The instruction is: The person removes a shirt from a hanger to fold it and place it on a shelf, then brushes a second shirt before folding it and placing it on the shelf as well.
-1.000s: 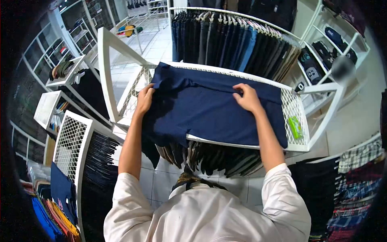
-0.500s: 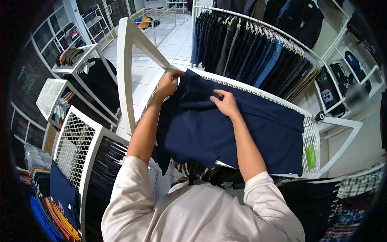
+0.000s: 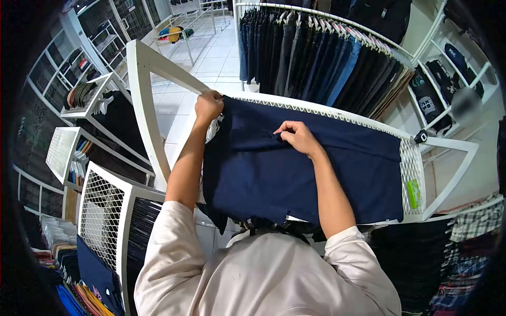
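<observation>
From the head camera, looking down over your own white-sleeved shoulders, you stand at a white mesh display table (image 3: 408,158) that crosses the middle of the frame. A navy blue garment (image 3: 295,174) lies spread across its top, its lower left edge hanging over the near side. Your left hand (image 3: 208,105), above centre-left, is clenched around the garment's far left corner at the table's edge. Your right hand (image 3: 298,138), near the centre, pinches a small fold of the same cloth between thumb and fingers. Judging from this, the garment is laid out fairly flat on the right side, while the left part is bunched and uneven; smoothing or folding looks begun, not finished. A small green tag (image 3: 413,193) lies on the mesh at the right edge; its print is too small to read. A rail of hanging dark trousers (image 3: 321,58) fills the upper centre. At the upper right, shelved dark shirts (image 3: 428,102) show pale printed designs, blurred beyond reading. Folded colourful clothes (image 3: 84,295) are stacked at the lower left.
</observation>
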Demonstrator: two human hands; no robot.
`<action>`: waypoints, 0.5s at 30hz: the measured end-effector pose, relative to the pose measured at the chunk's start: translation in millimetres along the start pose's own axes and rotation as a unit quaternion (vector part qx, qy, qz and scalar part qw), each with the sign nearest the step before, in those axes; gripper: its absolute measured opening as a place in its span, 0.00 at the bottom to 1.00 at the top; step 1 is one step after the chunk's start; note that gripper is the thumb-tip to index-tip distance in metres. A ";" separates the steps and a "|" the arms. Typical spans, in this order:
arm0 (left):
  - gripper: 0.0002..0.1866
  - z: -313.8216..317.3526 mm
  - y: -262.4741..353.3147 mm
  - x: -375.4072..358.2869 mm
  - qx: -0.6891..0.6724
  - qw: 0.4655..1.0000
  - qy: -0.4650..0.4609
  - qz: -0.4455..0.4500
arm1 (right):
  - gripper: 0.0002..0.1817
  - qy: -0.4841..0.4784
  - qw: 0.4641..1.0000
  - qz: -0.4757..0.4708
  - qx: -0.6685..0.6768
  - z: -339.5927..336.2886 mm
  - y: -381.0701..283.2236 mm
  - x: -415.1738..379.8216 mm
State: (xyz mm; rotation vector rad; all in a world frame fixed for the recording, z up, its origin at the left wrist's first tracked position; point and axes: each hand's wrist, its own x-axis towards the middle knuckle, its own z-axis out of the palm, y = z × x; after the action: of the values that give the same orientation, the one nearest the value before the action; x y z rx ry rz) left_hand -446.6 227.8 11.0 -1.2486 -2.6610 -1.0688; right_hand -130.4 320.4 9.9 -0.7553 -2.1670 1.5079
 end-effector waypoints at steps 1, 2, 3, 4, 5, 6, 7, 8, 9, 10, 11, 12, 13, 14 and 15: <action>0.13 0.5 0.0 -2.8 0.034 0.999 -0.007 0.016 | 0.07 -0.022 1.000 0.006 0.006 -1.9 -3.6 -1.4; 0.13 0.5 2.2 -6.1 0.034 0.999 -0.006 0.015 | 0.06 -0.043 0.999 0.010 0.012 -3.5 -7.7 -2.3; 0.14 2.2 4.5 -8.2 0.058 0.995 0.051 0.059 | 0.03 -0.046 0.999 0.012 0.021 -4.6 -14.1 -5.3; 0.15 3.6 6.5 -9.8 0.080 0.986 0.108 0.103 | 0.03 -0.045 0.999 0.011 0.019 -6.1 -12.6 -3.5; 0.20 2.5 5.4 -11.7 0.061 0.981 0.107 0.152 | 0.03 -0.053 0.998 0.003 0.031 -7.1 -9.2 -2.2; 0.20 -13.2 21.9 -25.6 0.060 0.981 0.105 0.149 | 0.04 -0.063 0.997 -0.003 0.044 -7.7 -5.3 -3.4; 0.24 -43.8 53.0 -49.0 0.021 0.995 -0.018 0.095 | 0.04 -0.066 0.997 0.001 0.045 -8.4 -4.2 -6.4; 0.28 -61.8 72.4 -68.5 -0.018 0.989 -0.139 0.043 | 0.04 -0.056 0.997 -0.006 0.054 -10.2 -6.6 -6.3; 0.33 -63.4 73.2 -85.2 -0.032 0.983 -0.174 0.055 | 0.04 -0.044 0.997 -0.014 0.067 -11.0 -7.2 -5.1; 0.38 -65.4 73.2 -102.2 -0.044 0.974 -0.211 0.069 | 0.05 -0.034 0.996 -0.015 0.080 -11.8 -4.4 -3.2; 0.39 -66.8 76.8 -119.2 -0.017 0.974 -0.200 0.106 | 0.04 -0.027 0.993 -0.023 0.109 -12.0 -1.9 -0.9; 0.40 -66.8 80.7 -132.1 0.009 0.972 -0.187 0.143 | 0.04 -0.020 0.990 -0.030 0.136 -12.2 -4.0 -2.1; 0.40 -63.6 81.6 -136.7 -0.019 0.971 -0.202 0.125 | 0.04 -0.018 0.991 -0.024 0.131 -13.9 -13.5 -7.1; 0.40 -59.9 79.1 -139.5 -0.020 0.971 -0.203 0.128 | 0.04 -0.015 0.991 -0.025 0.131 -13.8 -9.8 -6.9; 0.39 -56.3 74.0 -142.8 -0.129 0.963 -0.212 0.108 | 0.04 -0.015 0.988 -0.027 0.152 -11.4 -6.4 -6.2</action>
State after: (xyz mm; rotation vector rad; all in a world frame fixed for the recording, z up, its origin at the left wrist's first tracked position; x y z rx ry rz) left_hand -313.4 131.6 56.1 -1.9707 -2.6270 -1.2675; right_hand -120.1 323.0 19.8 -0.5694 -1.8973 1.7763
